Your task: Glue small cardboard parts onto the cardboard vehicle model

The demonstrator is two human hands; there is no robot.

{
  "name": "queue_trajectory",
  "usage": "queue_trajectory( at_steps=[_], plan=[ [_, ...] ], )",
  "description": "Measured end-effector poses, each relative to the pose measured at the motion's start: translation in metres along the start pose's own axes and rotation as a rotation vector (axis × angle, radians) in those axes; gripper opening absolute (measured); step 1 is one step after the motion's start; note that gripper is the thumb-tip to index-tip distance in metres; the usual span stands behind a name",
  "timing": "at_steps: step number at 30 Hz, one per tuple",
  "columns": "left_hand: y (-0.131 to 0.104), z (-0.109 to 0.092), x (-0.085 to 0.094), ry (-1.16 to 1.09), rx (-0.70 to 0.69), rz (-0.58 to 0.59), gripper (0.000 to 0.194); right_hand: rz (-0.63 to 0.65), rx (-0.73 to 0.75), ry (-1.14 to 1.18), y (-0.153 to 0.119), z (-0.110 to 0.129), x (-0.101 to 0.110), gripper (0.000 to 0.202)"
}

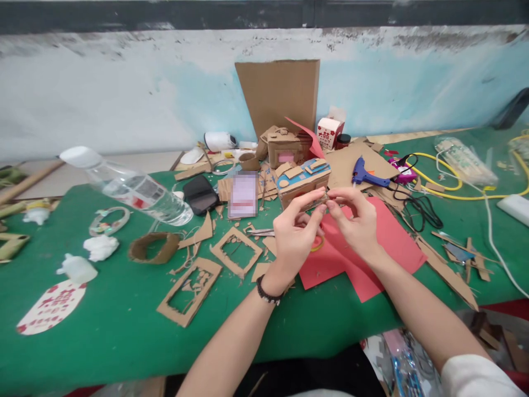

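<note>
My left hand (294, 234), with a dark beaded bracelet at the wrist, and my right hand (354, 220) meet fingertip to fingertip. Between them they pinch a small brown scrap of cardboard (325, 197), mostly covered by the fingers. Under my hands lies red paper (390, 231). Scissors (259, 232) rest partly beneath my left hand, their blades pointing left and a yellow handle loop showing. Just behind the fingers stands a small cardboard box (303, 181) with a blue top. A blue glue gun (367, 175) lies beyond my right hand.
Cardboard frames (182, 317) and scraps lie left of my hands. A tilted-looking water bottle (132, 190), a brown ring (151, 248) and a black pouch (200, 196) stand farther left. At right are a yellow cable (458, 190), a black cord (425, 212) and cardboard strips (448, 273).
</note>
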State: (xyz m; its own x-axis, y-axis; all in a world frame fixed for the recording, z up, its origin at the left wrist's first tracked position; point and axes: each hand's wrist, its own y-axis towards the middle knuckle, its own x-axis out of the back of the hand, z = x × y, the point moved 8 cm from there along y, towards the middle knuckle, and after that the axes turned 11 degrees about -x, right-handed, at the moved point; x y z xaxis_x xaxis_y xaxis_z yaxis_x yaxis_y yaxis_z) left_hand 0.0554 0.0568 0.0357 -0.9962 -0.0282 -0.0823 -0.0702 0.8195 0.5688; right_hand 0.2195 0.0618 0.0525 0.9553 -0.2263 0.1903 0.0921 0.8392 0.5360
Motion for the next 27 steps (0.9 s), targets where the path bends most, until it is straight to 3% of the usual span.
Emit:
queue_trajectory(
  at_steps=[8, 15, 27],
  plan=[
    [0.001, -0.001, -0.003, -0.017, 0.002, 0.029, 0.035, 0.020, -0.077, 0.153, 0.001, -0.003, -0.001, 0.015],
    [0.001, -0.006, -0.003, -0.027, -0.078, 0.049, 0.030, 0.029, -0.161, 0.264, 0.004, -0.007, 0.000, 0.015],
    [0.004, -0.016, -0.003, -0.049, -0.191, 0.039, 0.022, 0.032, -0.166, 0.289, 0.004, -0.007, 0.000, 0.016]
  ],
)
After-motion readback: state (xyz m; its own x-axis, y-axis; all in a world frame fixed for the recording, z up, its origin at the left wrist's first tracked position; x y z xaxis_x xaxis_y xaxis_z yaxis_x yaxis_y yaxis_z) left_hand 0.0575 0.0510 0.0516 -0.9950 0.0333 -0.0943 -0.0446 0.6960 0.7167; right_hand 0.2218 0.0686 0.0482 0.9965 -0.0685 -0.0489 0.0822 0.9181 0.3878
